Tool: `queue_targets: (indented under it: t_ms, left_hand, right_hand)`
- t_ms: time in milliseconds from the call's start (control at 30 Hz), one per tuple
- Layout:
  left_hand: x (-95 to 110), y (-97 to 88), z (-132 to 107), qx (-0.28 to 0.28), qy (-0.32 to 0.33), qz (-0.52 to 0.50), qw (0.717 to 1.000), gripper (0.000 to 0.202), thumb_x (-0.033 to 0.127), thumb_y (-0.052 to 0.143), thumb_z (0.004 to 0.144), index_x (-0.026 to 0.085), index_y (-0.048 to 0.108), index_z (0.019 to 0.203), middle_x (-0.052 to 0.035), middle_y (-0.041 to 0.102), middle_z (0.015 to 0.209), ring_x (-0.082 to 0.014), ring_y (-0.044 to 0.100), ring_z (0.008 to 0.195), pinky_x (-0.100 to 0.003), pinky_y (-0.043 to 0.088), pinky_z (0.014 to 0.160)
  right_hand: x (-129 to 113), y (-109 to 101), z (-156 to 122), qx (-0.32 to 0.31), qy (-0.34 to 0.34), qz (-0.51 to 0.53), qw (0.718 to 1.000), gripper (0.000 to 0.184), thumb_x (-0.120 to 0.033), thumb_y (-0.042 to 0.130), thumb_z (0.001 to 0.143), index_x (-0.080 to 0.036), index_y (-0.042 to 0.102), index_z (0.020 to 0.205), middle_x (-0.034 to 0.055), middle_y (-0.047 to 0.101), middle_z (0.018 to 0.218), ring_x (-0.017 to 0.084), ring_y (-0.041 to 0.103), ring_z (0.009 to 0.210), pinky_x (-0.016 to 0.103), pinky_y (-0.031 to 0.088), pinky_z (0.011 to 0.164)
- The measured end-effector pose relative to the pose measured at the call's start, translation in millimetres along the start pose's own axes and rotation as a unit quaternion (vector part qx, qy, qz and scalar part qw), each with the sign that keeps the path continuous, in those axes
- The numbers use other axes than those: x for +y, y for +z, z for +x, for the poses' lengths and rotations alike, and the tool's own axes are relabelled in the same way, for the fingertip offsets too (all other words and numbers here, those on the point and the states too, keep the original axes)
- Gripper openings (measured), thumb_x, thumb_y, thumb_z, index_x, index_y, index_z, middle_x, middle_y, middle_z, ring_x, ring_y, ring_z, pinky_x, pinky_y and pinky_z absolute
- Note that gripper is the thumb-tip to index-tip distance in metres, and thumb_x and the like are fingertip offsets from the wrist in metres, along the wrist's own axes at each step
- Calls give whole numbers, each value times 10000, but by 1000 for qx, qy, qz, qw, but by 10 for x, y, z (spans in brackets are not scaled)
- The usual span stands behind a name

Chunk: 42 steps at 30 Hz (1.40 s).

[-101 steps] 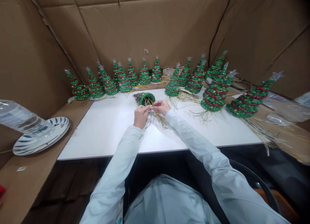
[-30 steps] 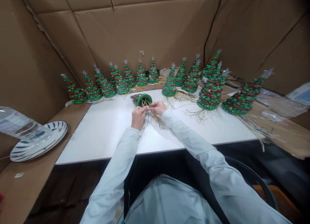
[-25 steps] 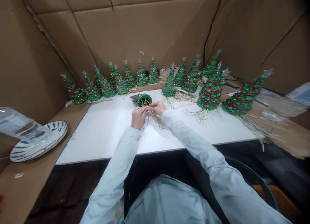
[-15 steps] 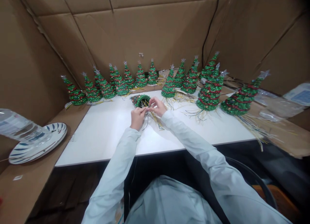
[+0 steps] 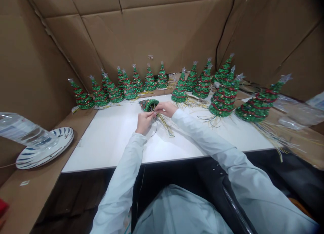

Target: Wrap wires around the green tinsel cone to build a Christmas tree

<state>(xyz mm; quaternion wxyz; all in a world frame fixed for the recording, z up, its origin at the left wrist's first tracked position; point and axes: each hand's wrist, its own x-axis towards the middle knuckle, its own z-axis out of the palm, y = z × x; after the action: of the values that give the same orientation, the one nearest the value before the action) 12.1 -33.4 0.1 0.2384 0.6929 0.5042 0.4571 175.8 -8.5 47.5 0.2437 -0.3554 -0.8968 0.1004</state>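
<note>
A small green Christmas tree lies on its side on the white board, its hollow round base turned toward me. Thin yellow, white and dark wires spill out of that base onto the board. My left hand is closed in a pinch on the wires just below the opening. From the right, my right hand reaches in with its fingers pinched on the wires too, its fingertips close to those of the left. Which single strands each hand grips is too small to make out.
Several finished-looking trees with clear stars, such as one upright tree, line the back and right of the white board. A plastic bottle lies over a patterned plate at left. Cardboard walls enclose the table.
My right hand's fingers have come down and closed near the left fingertips; before, they were raised and curved. The view has shifted slightly.
</note>
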Motion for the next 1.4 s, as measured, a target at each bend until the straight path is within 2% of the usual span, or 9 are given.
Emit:
queue_targets:
  t_ms: [233,433,533,733,1033,1267,1400]
  left_hand:
    - [-55,15,-8,7,34,39,999,218,328,589,735,163,727,770,-42,681,678,-164,595,644,-280,449,656]
    - [-59,72,-48,39,80,115,989,214,317,568,763,189,720,840,-54,673,704,-150,579,659,-267,436,651]
    - [-49,90,-65,37,91,122,988,231,323,544,781,188,718,851,-63,667,704,-150,574,658,-267,432,643]
    - [-33,95,-70,41,85,107,990,221,317,545,780,186,721,807,-54,666,679,-152,574,651,-269,426,646]
    - [5,66,-86,38,85,98,991,221,292,537,789,166,718,809,-68,679,695,-159,575,650,-279,423,642]
    - [7,69,-82,31,76,95,992,229,289,529,796,161,718,801,-60,680,702,-153,577,654,-272,427,655]
    - [26,61,-88,26,74,100,992,224,286,528,798,169,718,812,-54,682,713,-150,579,667,-264,427,664]
  right_hand:
    - [-75,-20,51,-53,46,-151,986,219,-156,464,809,-138,664,897,100,641,946,182,586,876,245,386,762]
    - [-195,-46,37,-74,95,-193,974,171,-193,526,767,-157,641,888,97,638,957,216,591,879,260,384,705]
    - [-228,-48,16,-76,102,-199,972,170,-218,538,763,-148,635,884,110,643,941,225,591,887,266,389,708]
    - [-207,-12,-23,-49,112,-190,974,221,-211,448,803,-152,640,894,102,648,943,211,598,870,268,391,704]
    - [-129,12,-4,-22,129,-105,986,185,-217,518,757,-160,666,854,52,668,818,145,593,734,219,387,661]
    - [-135,17,-20,-20,81,-91,992,184,-156,528,741,-129,660,866,54,659,815,123,579,712,211,400,703]
    - [-145,11,-14,-24,77,-100,992,193,-157,517,749,-122,669,863,65,662,813,134,585,724,222,405,706]
